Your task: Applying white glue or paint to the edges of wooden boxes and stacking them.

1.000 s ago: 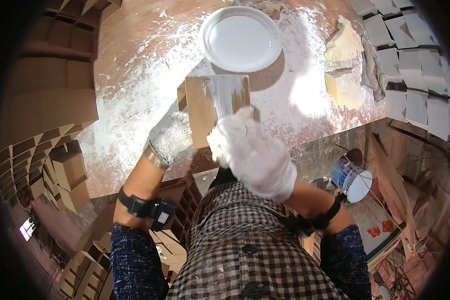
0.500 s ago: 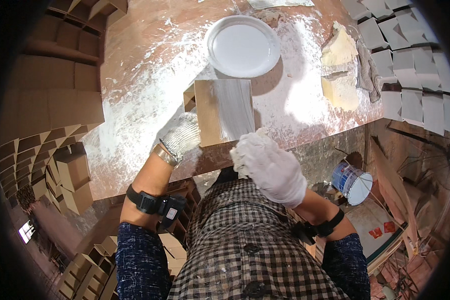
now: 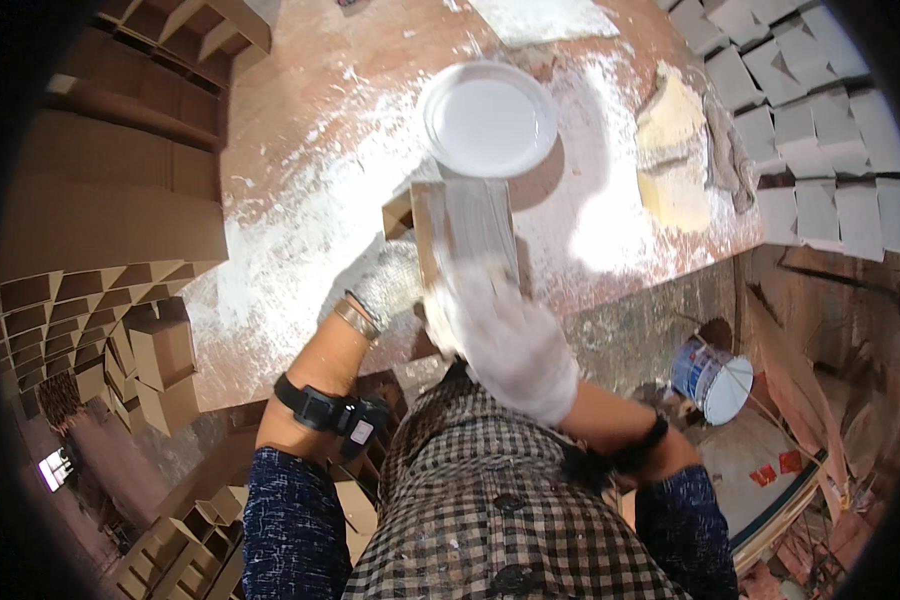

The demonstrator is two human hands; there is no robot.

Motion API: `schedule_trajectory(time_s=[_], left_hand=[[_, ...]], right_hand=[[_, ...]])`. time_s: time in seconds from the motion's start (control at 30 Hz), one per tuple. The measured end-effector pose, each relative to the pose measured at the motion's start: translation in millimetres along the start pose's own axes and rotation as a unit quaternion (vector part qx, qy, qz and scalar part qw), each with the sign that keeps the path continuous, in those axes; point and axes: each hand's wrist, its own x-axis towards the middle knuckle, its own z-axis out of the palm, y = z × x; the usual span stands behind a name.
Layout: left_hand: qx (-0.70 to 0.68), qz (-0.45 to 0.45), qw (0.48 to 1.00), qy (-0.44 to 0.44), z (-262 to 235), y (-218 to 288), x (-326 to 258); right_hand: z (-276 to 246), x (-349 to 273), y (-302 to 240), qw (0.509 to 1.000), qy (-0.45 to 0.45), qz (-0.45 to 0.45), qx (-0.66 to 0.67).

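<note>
A small brown cardboard box [image 3: 470, 220] with streaky white coating on its upper face lies on the coated tabletop in front of me. My left hand [image 3: 385, 283], in a pale knit glove, is closed against the box's left side, its fingertips partly hidden. Over the near end of the box is my right hand [image 3: 518, 350], in a white glove and blurred by motion. It grips a cream sponge-like pad [image 3: 438, 325], mostly hidden under the glove. Just beyond the box stands a round white basin [image 3: 427, 118] holding white liquid.
Torn yellow foam pieces [image 3: 673, 120] and a grey rag [image 3: 727, 160] lie at the table's right. White-coated boxes [image 3: 815, 125] are stacked at far right, plain cardboard boxes [image 3: 110, 200] at left. A blue-and-white bucket [image 3: 710, 380] stands below the table's right edge.
My right hand has moved left onto the near end of the box with the pad. White coating now reaches across more of the box's upper face toward the left.
</note>
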Motion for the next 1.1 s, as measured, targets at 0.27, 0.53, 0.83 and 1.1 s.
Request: schedule_trajectory(time_s=[0.27, 0.53, 0.83, 1.1], left_hand=[[0.195, 0.153, 0.959, 0.141, 4, 4, -12], [0.023, 0.077, 0.996, 0.027, -2, 8, -2], [0.303, -0.029, 0.952, -0.039, -15, 61, -9], [-0.022, 0.167, 0.979, 0.115, 16, 1, 5]], right_hand=[[-26, 13, 46, 0.985, 0.009, 0.064, 0.161], [24, 10, 55, 0.998, -0.014, 0.055, 0.016], [-11, -18, 35, 0.995, 0.013, 0.056, 0.086], [31, 52, 52, 0.979, -0.021, 0.059, 0.196]])
